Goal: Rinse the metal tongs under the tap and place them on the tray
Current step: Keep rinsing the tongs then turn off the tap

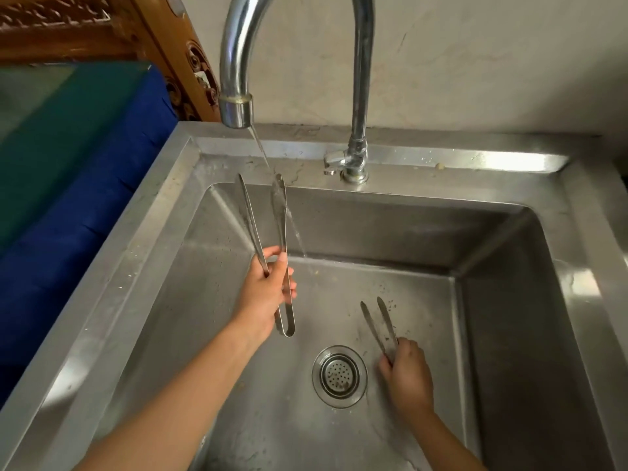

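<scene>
Head view: I'm looking straight down into the steel sink (159, 212), and both my hands are inside the basin.
Left hand (266, 294): raised above the floor, fingers curled round the lower half of the long tongs (281, 215), gripping them.
Long tongs: upright, with the bend hanging just below my left palm and the tips spread apart above my fingers, pointing up toward the spout (236, 110).
Water (261, 154): a thin stream is running. It hits the right arm of the long tongs near its tip and slides down past the right of my left hand.
Right hand (407, 372): low by the basin floor, fingers closed round the joined end of the small tongs (374, 329).
Small tongs: tips apart, pointing away from my right hand toward the back wall. I can't tell whether they touch the floor.
Drain (339, 375): just left of my right hand, between my forearms.
Edges: the left rim is well out beyond my left hand, and the right wall (509, 334) stands near my right hand.
Open room: a wide stretch of floor lies between my hands and ahead of the small tongs.
Tap lever (334, 162): on the back ledge, beyond both hands.
</scene>
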